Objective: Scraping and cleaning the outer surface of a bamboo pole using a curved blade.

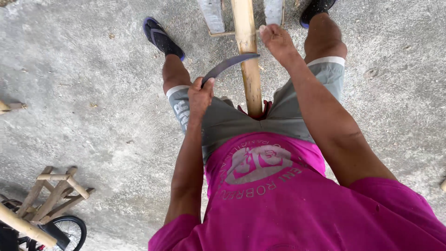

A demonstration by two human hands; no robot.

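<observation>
Grey, rough concrete filled the scene beneath you, seen from above as you stood and looked down at your own body.

At the centre, a thick yellow bamboo pole (249, 69) ran from between your thighs away toward the far edge of the view, its near end tucked against your grey shorts (232, 122). A dark curved blade (230, 64) lay across the pole, its tip touching the pole's right side and its body arching down to the left.

Your left hand (200, 96) was closed in a fist around the blade's handle, thumb on top, just left of the pole and above your left thigh. Your right hand (277, 39) was farther away, its fingers curled together and resting against the right side of the pole, just beyond the blade's tip; whether it actually gripped the pole could not be told from this angle.

Below the hands, your bright pink T-shirt (278, 200) with a pale printed design took up the near part of the view. Your bare legs spread to either side of the pole, with a dark sandal (161, 38) on the foot at far left and another dark shoe (315, 9) at far right.

Two pale grey slats (213, 15) joined by a thin bamboo crosspiece lay on the ground at the far end of the pole. At the near left stood a small bamboo frame (58, 191), and beside it part of a bicycle wheel (69, 230).
</observation>
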